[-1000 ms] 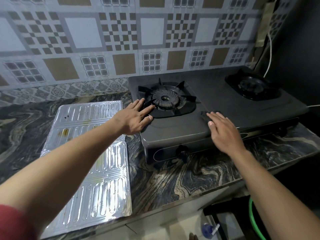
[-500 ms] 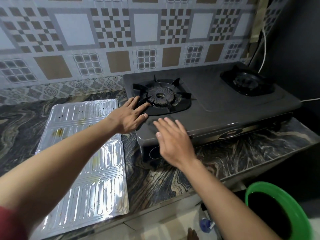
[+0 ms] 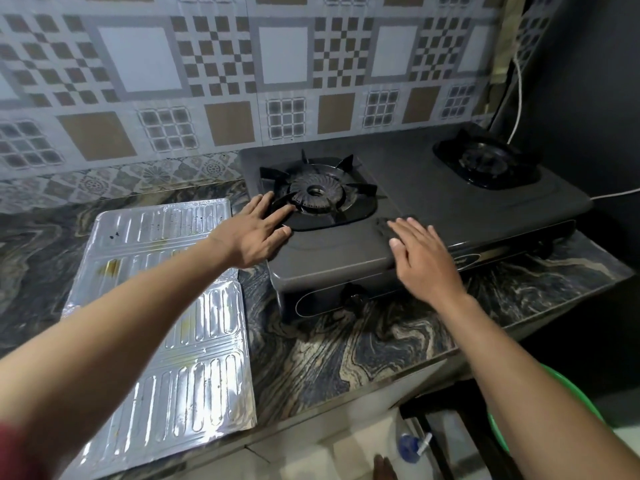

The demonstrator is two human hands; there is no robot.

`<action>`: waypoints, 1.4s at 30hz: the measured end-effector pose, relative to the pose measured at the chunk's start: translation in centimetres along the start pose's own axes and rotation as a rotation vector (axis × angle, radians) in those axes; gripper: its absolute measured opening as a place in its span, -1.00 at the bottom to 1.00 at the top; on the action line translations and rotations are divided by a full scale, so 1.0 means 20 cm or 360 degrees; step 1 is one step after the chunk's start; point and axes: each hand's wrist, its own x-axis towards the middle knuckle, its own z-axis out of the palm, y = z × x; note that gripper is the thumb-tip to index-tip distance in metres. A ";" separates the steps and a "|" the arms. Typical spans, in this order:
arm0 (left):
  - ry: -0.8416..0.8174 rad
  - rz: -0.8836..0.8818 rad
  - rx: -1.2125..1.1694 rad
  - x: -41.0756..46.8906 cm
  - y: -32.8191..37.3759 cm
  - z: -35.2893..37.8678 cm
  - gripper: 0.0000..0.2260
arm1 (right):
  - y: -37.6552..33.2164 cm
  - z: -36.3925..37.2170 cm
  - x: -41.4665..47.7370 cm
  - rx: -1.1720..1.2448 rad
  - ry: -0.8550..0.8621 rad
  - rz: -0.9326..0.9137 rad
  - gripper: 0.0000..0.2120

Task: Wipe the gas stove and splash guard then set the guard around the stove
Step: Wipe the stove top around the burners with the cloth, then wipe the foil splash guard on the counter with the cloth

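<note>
A dark grey two-burner gas stove (image 3: 433, 209) sits on the marbled counter (image 3: 346, 348) against the tiled wall. My left hand (image 3: 256, 233) lies flat on its left edge, fingers spread and touching the left burner grate (image 3: 317, 194). My right hand (image 3: 422, 261) presses flat on the stove's front middle. A dark cloth (image 3: 381, 223) peeks out beyond its fingertips, the rest hidden under the hand. The silver ribbed splash guard (image 3: 194, 375) lies flat on the counter left of the stove, with brown stains on it, and my left forearm crosses over it.
The right burner (image 3: 485, 161) sits at the stove's far end near a dark wall and a white cable (image 3: 517, 98). Below the counter edge are a green basin (image 3: 568, 403) and a blue-capped bottle (image 3: 412, 445). A stove knob (image 3: 353, 299) sticks out in front.
My right hand swept left across the stove front, then back right to the middle. My left hand stayed on the stove's left edge. The view shifted slightly.
</note>
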 end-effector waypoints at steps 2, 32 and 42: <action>0.0018 0.0000 -0.0016 -0.01 0.00 0.00 -0.24 | -0.03 0.01 0.00 -0.0012 0.0010 0.0063 -0.51; 0.0594 -0.0511 -0.1847 -0.39 0.58 -0.33 -0.67 | -0.51 -0.22 0.23 0.2678 -0.0691 0.0089 -0.77; 0.0788 -0.0606 -0.1990 -0.45 0.66 -0.69 -0.92 | -0.52 -0.46 0.33 0.1973 -0.0563 -0.0655 -0.87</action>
